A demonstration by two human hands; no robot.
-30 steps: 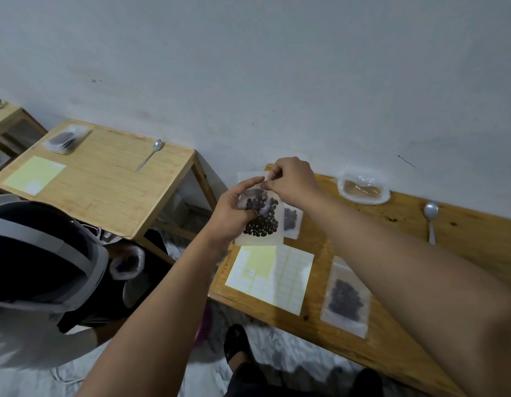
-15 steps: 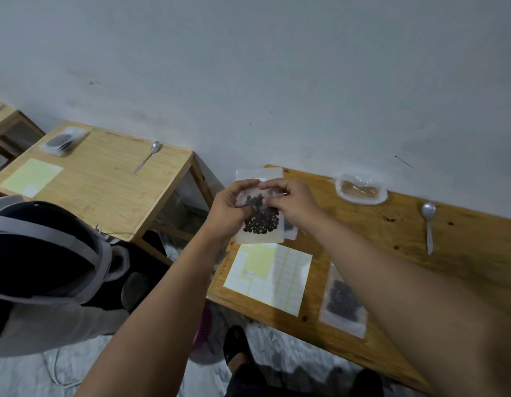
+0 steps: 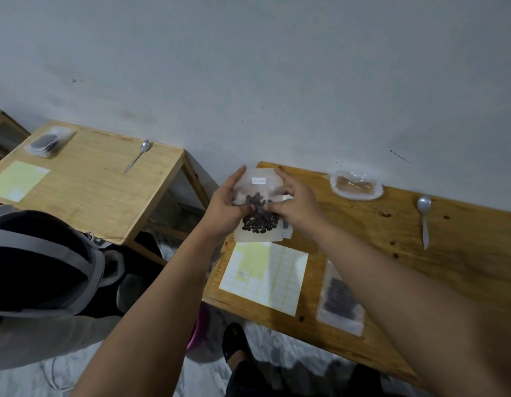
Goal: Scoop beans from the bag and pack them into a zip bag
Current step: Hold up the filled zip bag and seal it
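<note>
At the centre of the frame, the left hand (image 3: 225,207) and right hand (image 3: 297,204) both grip the zip bag (image 3: 257,237), fingers curled round its sides. Dark beans (image 3: 260,222) sit inside it, above the left end of the table (image 3: 463,253), over a label sheet (image 3: 265,273).

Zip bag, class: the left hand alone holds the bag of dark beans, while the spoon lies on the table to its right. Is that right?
No. The head view shows both hands on the zip bag: the left hand grips its left side, the right hand pinches its right. The spoon does lie on the table to its right.
</note>
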